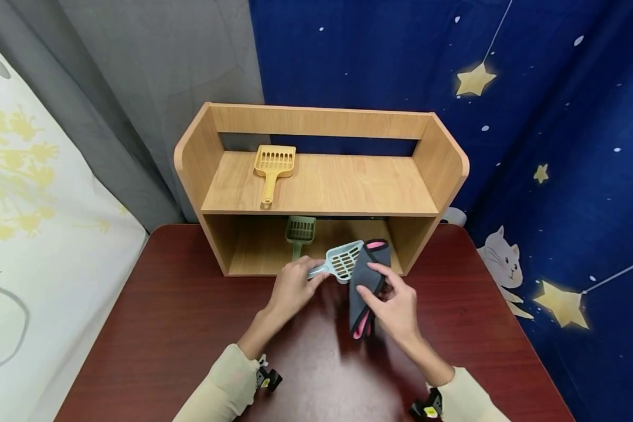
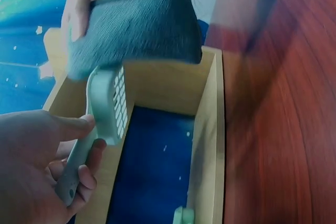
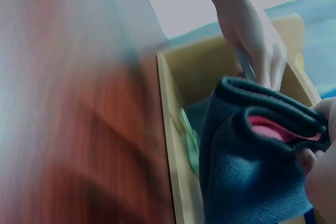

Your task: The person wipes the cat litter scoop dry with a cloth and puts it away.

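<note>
In the head view my left hand [image 1: 294,285] grips a pale blue slotted litter scoop [image 1: 343,261] by its handle. The left wrist view shows the fingers wrapped round that handle. My right hand [image 1: 397,302] pinches a folded dark grey cloth [image 1: 360,293] with black edging and a pink inner side. The cloth lies against the far end of the scoop's head and hides part of it. Both are held in the air before the wooden shelf [image 1: 319,186]. In the right wrist view the folded cloth [image 3: 257,182] covers most of the scoop.
On the upper shelf lies a yellow slotted scoop [image 1: 273,170]. A green slotted scoop [image 1: 300,230] is in the lower compartment, behind my left hand. The shelf stands at the back of a dark red table [image 1: 190,328]. Curtains [image 1: 358,53] hang behind and beside it.
</note>
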### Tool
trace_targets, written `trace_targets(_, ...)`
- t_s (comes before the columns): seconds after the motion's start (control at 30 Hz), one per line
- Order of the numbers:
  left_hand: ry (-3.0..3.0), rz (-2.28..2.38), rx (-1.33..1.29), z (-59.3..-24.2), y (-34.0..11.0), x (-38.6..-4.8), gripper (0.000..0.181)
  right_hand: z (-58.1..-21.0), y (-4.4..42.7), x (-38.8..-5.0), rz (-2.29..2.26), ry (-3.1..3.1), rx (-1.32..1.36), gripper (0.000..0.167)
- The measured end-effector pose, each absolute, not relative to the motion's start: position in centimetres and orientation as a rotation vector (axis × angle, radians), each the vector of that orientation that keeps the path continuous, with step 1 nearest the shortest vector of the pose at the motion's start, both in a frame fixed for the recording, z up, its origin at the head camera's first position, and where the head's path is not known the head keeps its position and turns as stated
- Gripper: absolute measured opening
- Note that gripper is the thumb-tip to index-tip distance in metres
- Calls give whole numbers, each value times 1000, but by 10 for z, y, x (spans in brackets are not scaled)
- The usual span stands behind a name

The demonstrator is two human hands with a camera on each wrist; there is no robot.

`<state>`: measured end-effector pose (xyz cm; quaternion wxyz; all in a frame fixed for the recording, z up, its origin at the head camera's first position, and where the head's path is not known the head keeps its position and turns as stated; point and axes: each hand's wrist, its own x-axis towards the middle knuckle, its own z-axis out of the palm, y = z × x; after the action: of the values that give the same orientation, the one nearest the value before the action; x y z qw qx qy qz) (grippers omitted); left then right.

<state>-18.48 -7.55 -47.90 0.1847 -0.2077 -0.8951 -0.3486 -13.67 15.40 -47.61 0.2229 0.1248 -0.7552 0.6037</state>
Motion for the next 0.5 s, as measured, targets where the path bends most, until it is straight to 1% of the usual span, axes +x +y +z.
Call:
trace_targets(0.13, -2515, -967, -571, -480, -68, -185, 27, -485, 140, -135, 1604, -2117, 428, 53)
trace_targets(0.23, -2505, -960, -575, -480, -68, -185, 27, -484, 138, -134, 1538, -2124, 444, 54)
trace_targets(0.37, -2483, -974, -564, -480, -72, -185, 28, -468, 145, -134, 1503, -2100, 395, 50)
trace_targets(0.5, -2477, -1012, -545, -481, -80, -185, 30, -451, 159, -135, 1543, -2073, 266, 45)
